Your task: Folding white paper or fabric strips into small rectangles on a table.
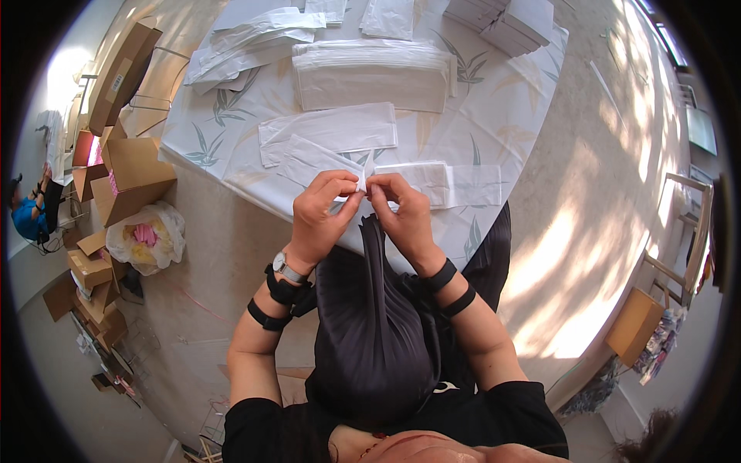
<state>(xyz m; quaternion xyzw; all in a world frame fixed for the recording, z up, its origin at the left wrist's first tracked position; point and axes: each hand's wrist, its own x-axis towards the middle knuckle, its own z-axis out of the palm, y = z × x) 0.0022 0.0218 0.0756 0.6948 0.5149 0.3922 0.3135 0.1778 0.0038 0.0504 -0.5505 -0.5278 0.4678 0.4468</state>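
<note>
Right now both hands meet at the near edge of the round table [494, 116]. The left hand [323, 208] and the right hand [401, 208] pinch the end of a thin white paper bag [324, 160] between fingertips, with fingers close together. The bag lies flat on the leaf-print cloth, reaching away to the left. To do it well, the person should likely hold the edge gently and keep it straight, so the paper does not tear. More flat bags [370, 77] lie farther back.
</note>
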